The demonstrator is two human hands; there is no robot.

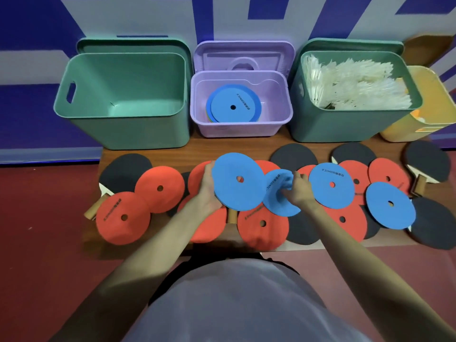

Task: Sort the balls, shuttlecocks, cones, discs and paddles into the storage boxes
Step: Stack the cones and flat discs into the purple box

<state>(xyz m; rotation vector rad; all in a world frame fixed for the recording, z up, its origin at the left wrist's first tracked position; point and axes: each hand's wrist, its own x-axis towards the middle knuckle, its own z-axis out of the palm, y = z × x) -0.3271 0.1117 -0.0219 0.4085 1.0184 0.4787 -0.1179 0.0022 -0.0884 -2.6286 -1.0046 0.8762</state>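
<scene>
Nearest, both hands over the wooden table (153, 154): left hand (209, 193) grips a stack of blue discs (238, 181) by its left edge, fingers curled under, while right hand (297, 191) pinches a bent blue disc (277, 193) just beside that stack, above red discs (160, 185) and black paddles (124, 172) overlapping across the tabletop, two more blue discs (332, 185) lying flat to the right. Farther back along the wall: an empty green box (123, 129), a purple box (240, 127) holding stacked discs, blue on top, a green box (345, 124) full of white shuttlecocks (355, 82), and a yellow box (429, 95) at far right.
</scene>
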